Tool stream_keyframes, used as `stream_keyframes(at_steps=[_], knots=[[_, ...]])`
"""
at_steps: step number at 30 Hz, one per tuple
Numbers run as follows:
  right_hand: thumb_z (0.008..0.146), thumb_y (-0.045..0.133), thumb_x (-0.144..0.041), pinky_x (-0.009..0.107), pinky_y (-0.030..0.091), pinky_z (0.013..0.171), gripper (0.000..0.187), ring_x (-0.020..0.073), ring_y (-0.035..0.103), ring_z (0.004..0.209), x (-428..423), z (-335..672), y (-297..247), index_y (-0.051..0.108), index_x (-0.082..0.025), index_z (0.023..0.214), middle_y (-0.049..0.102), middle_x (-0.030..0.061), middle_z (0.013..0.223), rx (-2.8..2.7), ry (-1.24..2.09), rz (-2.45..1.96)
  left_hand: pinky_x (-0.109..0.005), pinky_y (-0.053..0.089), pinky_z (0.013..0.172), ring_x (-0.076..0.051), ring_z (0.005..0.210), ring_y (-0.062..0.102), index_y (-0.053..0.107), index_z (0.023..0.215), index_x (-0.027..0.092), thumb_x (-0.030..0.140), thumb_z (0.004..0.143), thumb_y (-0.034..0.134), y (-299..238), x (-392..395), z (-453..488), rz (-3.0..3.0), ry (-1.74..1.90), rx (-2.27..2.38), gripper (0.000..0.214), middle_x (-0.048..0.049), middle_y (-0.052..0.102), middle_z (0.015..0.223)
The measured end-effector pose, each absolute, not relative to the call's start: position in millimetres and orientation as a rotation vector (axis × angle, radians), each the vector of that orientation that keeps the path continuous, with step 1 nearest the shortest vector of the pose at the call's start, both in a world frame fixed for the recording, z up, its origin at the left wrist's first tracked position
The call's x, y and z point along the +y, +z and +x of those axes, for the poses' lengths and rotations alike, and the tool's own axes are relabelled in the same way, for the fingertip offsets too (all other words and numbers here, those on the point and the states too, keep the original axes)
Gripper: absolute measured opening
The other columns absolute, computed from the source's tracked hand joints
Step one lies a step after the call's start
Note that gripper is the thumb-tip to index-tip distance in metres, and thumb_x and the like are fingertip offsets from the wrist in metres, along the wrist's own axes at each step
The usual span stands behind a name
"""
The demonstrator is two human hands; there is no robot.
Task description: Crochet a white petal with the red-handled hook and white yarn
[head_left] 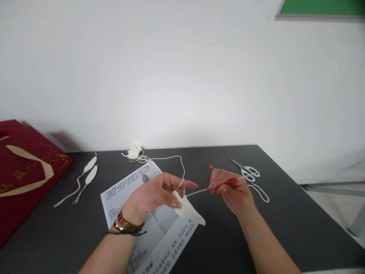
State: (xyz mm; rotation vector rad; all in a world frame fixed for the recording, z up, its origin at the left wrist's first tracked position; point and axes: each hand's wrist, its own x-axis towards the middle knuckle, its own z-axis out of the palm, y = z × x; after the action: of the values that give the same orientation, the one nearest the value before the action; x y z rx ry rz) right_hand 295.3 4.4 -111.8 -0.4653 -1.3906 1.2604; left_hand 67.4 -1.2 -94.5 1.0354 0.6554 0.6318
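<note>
My left hand [161, 192] pinches a small white crocheted piece [188, 212] between thumb and fingers, its index finger stretched out with white yarn [182, 173] running over it. In my right hand [230, 190] is a crochet hook [232, 182] with a red grip, held like a pen. The hook's metal shaft reaches left to the top edge of the crocheted piece; whether its tip sits inside a stitch is too small to tell. Beneath my left hand lies a printed pattern sheet [119, 205].
A loose heap of white yarn [134, 151] lies by the wall. Two white crocheted pieces with tails [90, 175] rest at left, near a dark red gift bag [25, 175]. Scissors [247, 171], a yarn loop [264, 194] and an orange stitch marker [211, 166] lie at right.
</note>
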Motion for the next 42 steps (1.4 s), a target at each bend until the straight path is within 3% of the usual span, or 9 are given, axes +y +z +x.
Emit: stream_keyframes(at_steps=[5,13,19,29,42], knots=[[0.078,0.066,-0.029,0.023,0.027,0.040,0.010,0.0110,0.045,0.049,2,295,-116,0.072,-0.021,0.080,0.061,0.0030,0.066,-1.302,1.293,-0.520,-0.022,0.037,0.058,-0.009,0.061,0.050,0.070,0.106,0.019,0.012,0.062,0.075,-94,-4,71,1.039,0.746,0.719,0.045,-0.0006,0.058,0.073],[0.080,0.065,-0.025,0.023,0.029,0.044,0.008,0.0108,0.048,0.055,2,294,-116,0.072,-0.020,0.081,0.062,0.0026,0.069,-1.304,1.232,-0.478,-0.019,0.041,0.062,-0.007,0.066,0.054,0.067,0.109,0.025,0.016,0.069,0.073,-90,-11,86,1.074,0.890,0.760,0.042,0.0005,0.059,0.085],[0.080,0.066,-0.025,0.023,0.030,0.044,0.008,0.0110,0.049,0.056,1,292,-117,0.072,-0.020,0.081,0.062,0.0028,0.069,-1.310,1.215,-0.483,-0.018,0.041,0.062,-0.005,0.062,0.052,0.062,0.117,0.028,0.013,0.066,0.075,-90,-16,87,1.030,0.908,0.794,0.055,0.0049,0.053,0.073],[0.077,0.068,-0.029,0.023,0.028,0.042,0.009,0.0125,0.048,0.054,2,291,-115,0.073,-0.021,0.076,0.060,0.0030,0.063,-1.268,1.254,-0.478,-0.019,0.042,0.056,-0.005,0.056,0.050,0.069,0.106,0.022,0.005,0.054,0.078,-85,-13,84,0.919,0.826,0.767,0.055,0.0044,0.052,0.071],[0.077,0.068,-0.029,0.027,0.038,0.049,0.008,0.0157,0.051,0.059,5,297,-112,0.073,-0.022,0.077,0.063,0.0039,0.063,-1.387,1.221,-0.418,-0.018,0.031,0.048,-0.005,0.053,0.042,0.068,0.108,0.017,0.007,0.055,0.074,-90,-9,79,0.919,0.708,0.635,0.054,0.0044,0.048,0.062]])
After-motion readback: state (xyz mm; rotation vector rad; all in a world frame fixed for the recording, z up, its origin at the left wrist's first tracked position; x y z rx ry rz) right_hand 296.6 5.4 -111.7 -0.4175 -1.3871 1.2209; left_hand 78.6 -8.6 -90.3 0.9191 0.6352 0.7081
